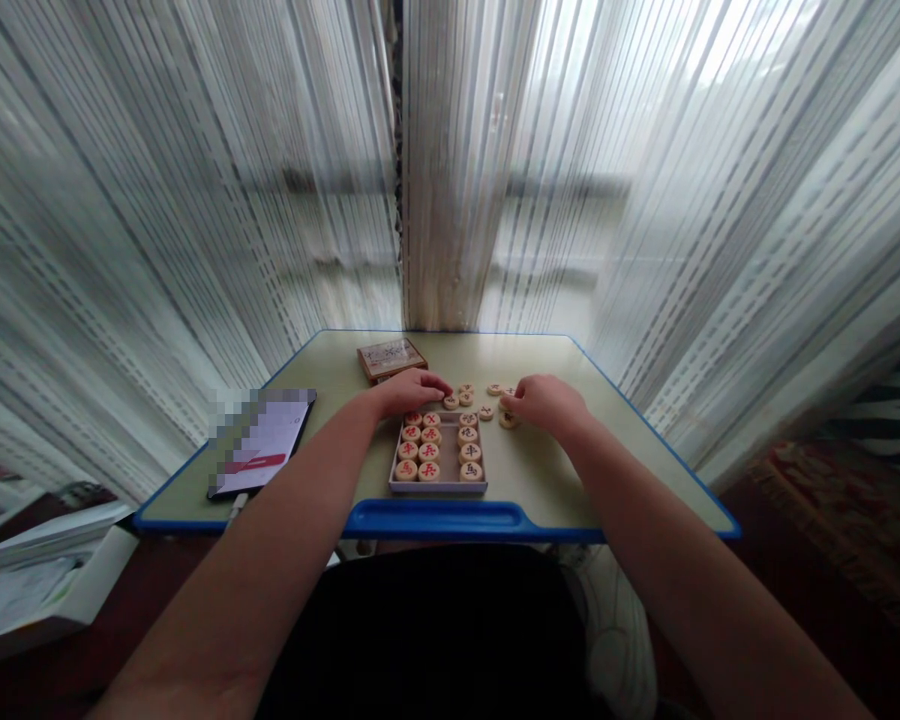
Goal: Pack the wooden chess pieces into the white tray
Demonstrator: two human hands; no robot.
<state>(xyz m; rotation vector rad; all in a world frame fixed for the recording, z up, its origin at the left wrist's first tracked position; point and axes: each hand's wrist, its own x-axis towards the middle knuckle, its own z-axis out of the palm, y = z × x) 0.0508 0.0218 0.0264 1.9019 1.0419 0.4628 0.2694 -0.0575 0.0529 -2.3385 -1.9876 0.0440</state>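
Observation:
Over the desk's far middle, my left hand (414,389) has its thumb and fingers closed at a round wooden Chinese chess piece (451,403). On the other side, my right hand (546,402) pinches at another piece, mostly covered by its fingers; a further piece (508,421) lies just below. Several loose pieces, among them one with dark writing (485,413), lie between the hands. Nearer me is a shallow open box (451,487). Red-marked pieces (429,452) fill two columns at its left, and a dark-marked column (470,452) runs along its right side.
A brown patterned box lid or case (391,358) lies at the back left of the blue-edged desk (630,480). A tablet (266,440) with a cable rests at the left. Sheer curtains (450,200) hang behind the desk. A white bin with papers (52,580) stands lower left.

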